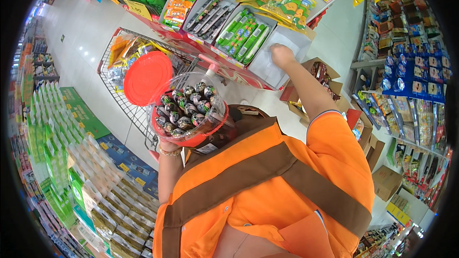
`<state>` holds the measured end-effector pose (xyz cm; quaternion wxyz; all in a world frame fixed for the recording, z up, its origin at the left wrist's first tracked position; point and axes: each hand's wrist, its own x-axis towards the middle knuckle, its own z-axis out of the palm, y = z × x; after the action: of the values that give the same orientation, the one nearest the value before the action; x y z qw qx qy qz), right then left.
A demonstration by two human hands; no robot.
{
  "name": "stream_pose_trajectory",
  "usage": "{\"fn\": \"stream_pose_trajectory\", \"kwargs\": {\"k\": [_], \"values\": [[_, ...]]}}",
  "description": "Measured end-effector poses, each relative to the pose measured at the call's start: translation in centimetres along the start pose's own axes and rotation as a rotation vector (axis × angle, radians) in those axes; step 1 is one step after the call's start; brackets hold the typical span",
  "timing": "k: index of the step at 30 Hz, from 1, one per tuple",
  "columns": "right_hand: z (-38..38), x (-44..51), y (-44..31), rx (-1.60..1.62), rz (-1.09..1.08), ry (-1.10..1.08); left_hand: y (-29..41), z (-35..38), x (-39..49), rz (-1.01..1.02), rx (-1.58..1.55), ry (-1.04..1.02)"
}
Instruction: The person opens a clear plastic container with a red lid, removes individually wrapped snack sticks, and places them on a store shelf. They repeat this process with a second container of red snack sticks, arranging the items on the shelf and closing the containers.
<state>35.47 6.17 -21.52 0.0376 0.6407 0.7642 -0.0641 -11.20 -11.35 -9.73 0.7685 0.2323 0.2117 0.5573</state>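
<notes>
My left hand [170, 146], partly hidden under the rim, holds a clear plastic tub [215, 123] against my front. Upright in the tub stand several dark-wrapped sticks [184, 109] with twisted ends. The tub's red lid [148, 77] hangs tilted beside its mouth, and a red cord handle [219, 122] runs along the near side. My right hand [282, 55] reaches into a white-lined display box [263, 70], fingers curled down at the lining; whether they pinch anything is not visible. Left of it is a box of green-wrapped sticks [244, 36].
A wire shopping cart [123, 102] with bagged goods stands at left. More boxes hold dark packs [208, 16]; yellow bags [287, 3] lie behind. Open cartons [315, 79] sit on the floor at right. Stacked packs [107, 200] line the left, stocked shelves [412, 68] the right.
</notes>
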Motion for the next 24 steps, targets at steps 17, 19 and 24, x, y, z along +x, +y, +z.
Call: {"fn": "stream_pose_trajectory", "kwargs": {"k": [17,19,24], "values": [[-13.4,-11.1,-3.5,1.792,0.296,0.054,-1.0,-1.1,3.0,-0.015,0.085,-0.082],[-14.2,-12.2,-3.9,1.715,0.265,0.134,-1.2,-1.0,3.6,-0.026,0.098,-0.101],[-16.4,-15.6,-5.2,1.486,0.2,0.277,-1.4,-0.5,4.6,-0.047,0.14,-0.144]]}}
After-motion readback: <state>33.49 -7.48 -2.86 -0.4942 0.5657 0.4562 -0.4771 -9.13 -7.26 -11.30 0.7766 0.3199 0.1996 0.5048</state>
